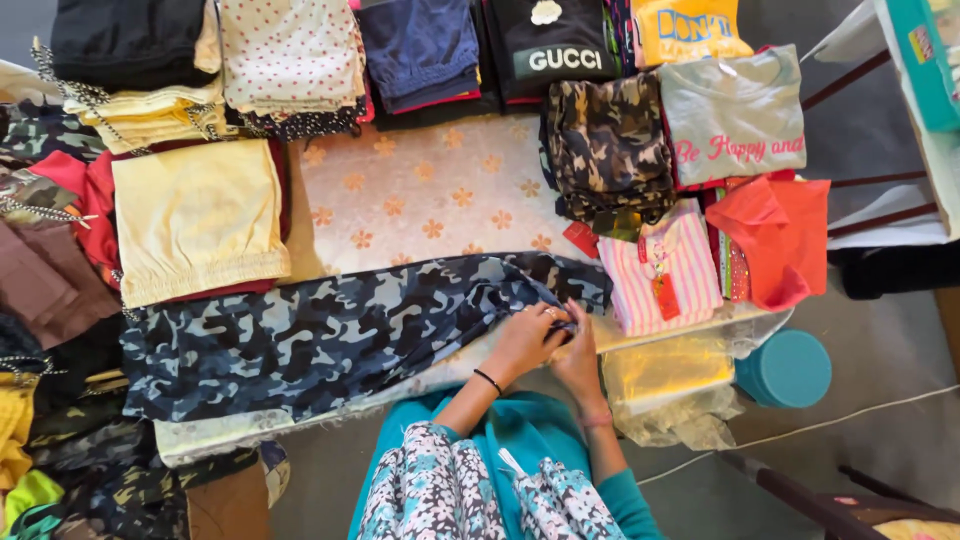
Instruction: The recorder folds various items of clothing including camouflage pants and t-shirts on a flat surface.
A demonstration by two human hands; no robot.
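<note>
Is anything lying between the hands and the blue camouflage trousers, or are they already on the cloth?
Nothing visible stands between them. The left hand and right hand both rest directly on the blue camouflage trousers at their right end, near the pink striped garment.

Soft, even daylight is covering the scene, brightest at the right side; shadows are staying faint beneath the stacked clothes; mild glare is showing on the clear plastic wrap (668, 395); focus is holding sharp centrally; edges are bending slightly from wide-angle distortion.
</note>
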